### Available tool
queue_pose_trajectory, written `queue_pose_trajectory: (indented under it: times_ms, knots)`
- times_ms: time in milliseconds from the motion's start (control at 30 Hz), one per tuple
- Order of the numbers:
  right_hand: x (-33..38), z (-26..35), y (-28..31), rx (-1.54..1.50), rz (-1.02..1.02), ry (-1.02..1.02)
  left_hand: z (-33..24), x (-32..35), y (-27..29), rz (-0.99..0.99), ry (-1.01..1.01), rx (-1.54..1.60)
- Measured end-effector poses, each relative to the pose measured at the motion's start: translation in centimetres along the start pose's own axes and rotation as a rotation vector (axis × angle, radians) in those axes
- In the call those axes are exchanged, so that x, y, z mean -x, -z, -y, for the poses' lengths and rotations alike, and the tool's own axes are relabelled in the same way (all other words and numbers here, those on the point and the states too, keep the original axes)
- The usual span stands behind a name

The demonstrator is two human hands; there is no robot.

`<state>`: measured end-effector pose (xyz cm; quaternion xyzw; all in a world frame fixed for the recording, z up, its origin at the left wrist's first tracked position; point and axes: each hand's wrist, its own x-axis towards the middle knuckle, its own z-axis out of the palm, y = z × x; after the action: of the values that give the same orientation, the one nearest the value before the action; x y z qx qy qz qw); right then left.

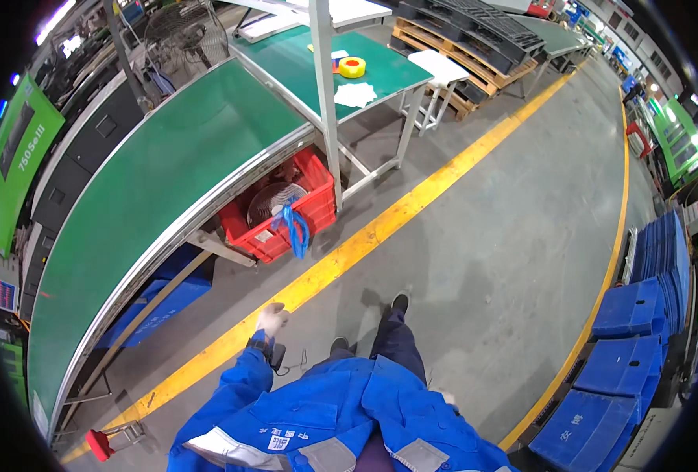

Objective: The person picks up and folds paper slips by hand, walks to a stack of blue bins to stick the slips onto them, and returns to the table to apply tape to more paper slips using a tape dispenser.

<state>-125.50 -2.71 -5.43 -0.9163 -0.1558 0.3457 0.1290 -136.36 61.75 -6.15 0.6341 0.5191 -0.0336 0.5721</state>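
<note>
My left hand (273,319) hangs low over the yellow floor line (325,269), its fingers loosely curled with nothing seen in them. A dark band and a small black device (276,356) are on that wrist. Only a sliver of my right hand (448,396) shows beside the blue jacket (325,401); its fingers are hidden. Neither hand touches anything I can make out. My dark shoe (399,302) is forward on the grey floor. Beyond my left hand, a red crate (317,206) holds a fan guard (276,203) and a blue strip (295,232).
A green conveyor belt (168,157) curves along the left. Yellow tape (352,68) and white paper (355,95) lie on a green table (286,49). Black pallets (475,35) are stacked beyond. Blue bins (620,366) line the right. A red-topped stool (99,445) stands lower left.
</note>
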Motion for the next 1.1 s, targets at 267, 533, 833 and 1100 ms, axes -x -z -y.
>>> queue_pose_trajectory:
  times_ms: [267, 533, 833, 1100]
  knots:
    - [-16.9, -3.0, 8.6, -0.239, 0.155, -0.226, -18.9, -4.3, -12.1, -0.039, -0.14, -0.042]
    - [-37.6, -5.9, 32.4, -0.801, 0.068, -0.417, -38.6, -9.7, -23.6, -0.253, -0.395, -0.013]
    - [-52.7, -4.4, 48.7, -1.083, -0.218, -0.272, -58.4, -20.8, -25.1, -0.543, -0.59, -0.257]
    - [-56.4, -2.3, 46.6, -0.801, 0.092, -0.338, -69.3, -32.6, -24.9, -0.637, -0.476, -0.574]
